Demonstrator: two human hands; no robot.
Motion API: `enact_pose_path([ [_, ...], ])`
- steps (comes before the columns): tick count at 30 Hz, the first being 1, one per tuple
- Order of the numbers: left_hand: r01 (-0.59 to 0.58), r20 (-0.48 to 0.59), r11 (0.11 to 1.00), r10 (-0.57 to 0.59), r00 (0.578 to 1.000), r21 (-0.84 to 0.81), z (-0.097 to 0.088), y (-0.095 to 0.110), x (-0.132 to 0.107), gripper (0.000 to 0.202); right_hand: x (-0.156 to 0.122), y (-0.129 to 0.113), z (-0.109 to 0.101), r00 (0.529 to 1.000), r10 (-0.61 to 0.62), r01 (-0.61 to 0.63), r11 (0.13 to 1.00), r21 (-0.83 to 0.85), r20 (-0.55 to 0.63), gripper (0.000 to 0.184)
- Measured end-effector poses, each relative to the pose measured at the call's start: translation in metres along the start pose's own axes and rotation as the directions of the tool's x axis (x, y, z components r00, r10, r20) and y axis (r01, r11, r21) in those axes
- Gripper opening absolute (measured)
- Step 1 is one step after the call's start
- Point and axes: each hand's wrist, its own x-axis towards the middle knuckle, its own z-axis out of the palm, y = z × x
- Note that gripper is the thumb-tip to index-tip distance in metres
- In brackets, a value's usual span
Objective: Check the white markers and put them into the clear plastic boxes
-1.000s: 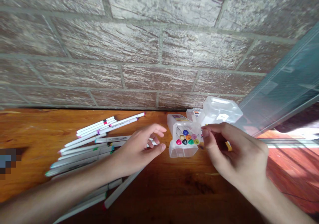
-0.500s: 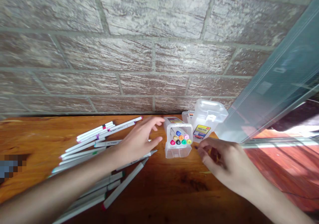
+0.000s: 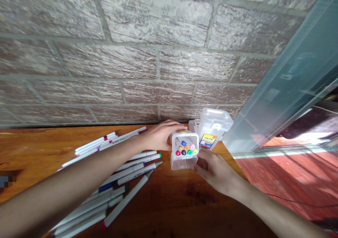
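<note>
Left hand (image 3: 163, 135) clasps the side and top of a marker case (image 3: 184, 164) lying on the wooden worktop (image 3: 169, 202), while the right hand (image 3: 212, 167), thumb and fingers parted, sits at its lower right corner. Clear, boxy plastic, its long axis runs toward the rough brick wall (image 3: 182, 61), its open mouth facing the wearer with eight round, numbered, brightly coloured marker ends (image 3: 187, 148).

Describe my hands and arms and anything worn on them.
The left forearm and right forearm are bare, with no sleeves in view. The left hand and right hand are ungloved; no watch, bracelet or ring is visible.
</note>
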Motion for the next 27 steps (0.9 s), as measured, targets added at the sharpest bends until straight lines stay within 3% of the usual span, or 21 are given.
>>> enact_pose_path([
  [9, -0.064, 0.117, 0.998, 0.064, 0.991, -0.009, -0.010, 0.014, 0.014, 0.093, -0.003, 0.007, -0.006, 0.999, -0.037, 0.034, 0.994, 0.107, 0.029, 0.015],
  [13, -0.048, 0.186, 0.998, 0.055, 0.981, -0.040, -0.015, 0.029, 0.023, 0.079, -0.010, 0.006, -0.015, 0.998, -0.035, 0.026, 0.985, 0.168, 0.047, 0.016],
  [18, 0.055, 0.196, 0.998, -0.045, 0.980, -0.042, -0.014, 0.044, 0.023, 0.064, -0.019, 0.009, -0.024, 0.997, -0.011, -0.012, 0.958, 0.285, 0.080, 0.021],
  [25, 0.101, 0.159, 0.994, -0.106, 0.982, 0.039, -0.023, 0.050, 0.014, 0.067, -0.039, 0.021, -0.029, 0.983, 0.127, -0.175, 0.852, 0.494, 0.129, 0.038],
  [27, 0.121, 0.156, 0.991, -0.129, 0.979, 0.061, -0.026, 0.052, 0.011, 0.066, -0.046, 0.022, -0.029, 0.965, 0.207, -0.261, 0.759, 0.596, 0.158, 0.035],
])
